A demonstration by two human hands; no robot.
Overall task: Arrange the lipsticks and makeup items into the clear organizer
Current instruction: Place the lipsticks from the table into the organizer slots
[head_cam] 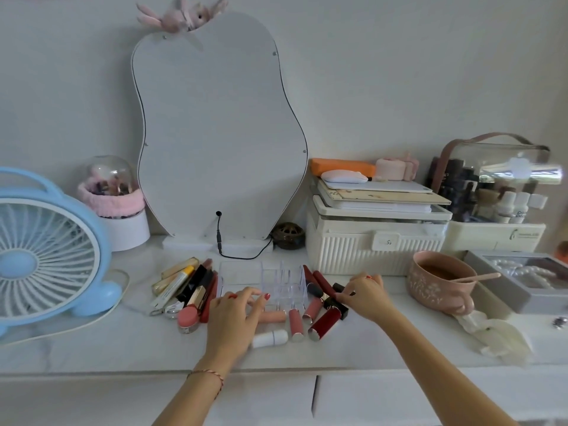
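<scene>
Left hand (pixel 235 312): ours, fingers spread flat against the front of the clear acrylic compartmented organizer (pixel 284 282), steadying it, gripping nothing. Right hand (pixel 364 292): fingertips pinching a small black-capped lipstick (pixel 338 289) just right of the organizer. Recommended handling: we lift it upright, lower it straight into one empty cell.

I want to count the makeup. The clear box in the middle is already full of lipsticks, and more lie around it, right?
Not quite. In the head view the clear organizer looks empty. The lipsticks do lie around it on the table.
</scene>
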